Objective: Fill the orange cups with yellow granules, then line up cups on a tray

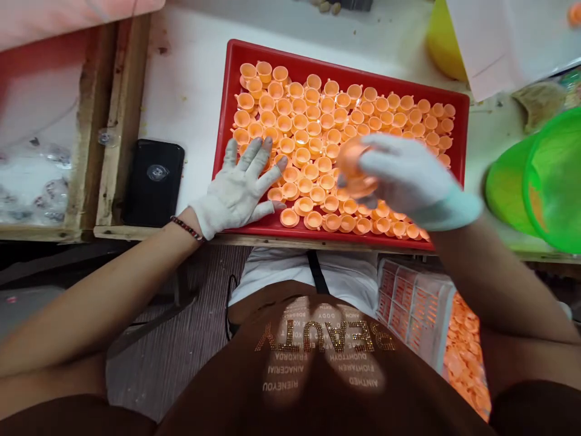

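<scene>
A red tray [345,75] holds many small orange toy teacups [313,128], most standing upright in rough rows with their mouths up. My left hand [236,188], in a white glove, lies with fingers spread over the tray's front left corner, its fingertips at the cups there. Above the right half of the tray, my gloved right hand [403,175] is closed round orange plastic [354,163]. Motion blurs that held part; it looks like one or more of the toy teacups, and I cannot tell how many.
A black phone [153,183] lies left of the tray, beside a wooden frame edge [86,121]. To the right stands a green bucket [512,175], with a yellow container [445,42] behind it. Below the table edge, a white crate [408,297] sits near a heap of orange pieces [465,357].
</scene>
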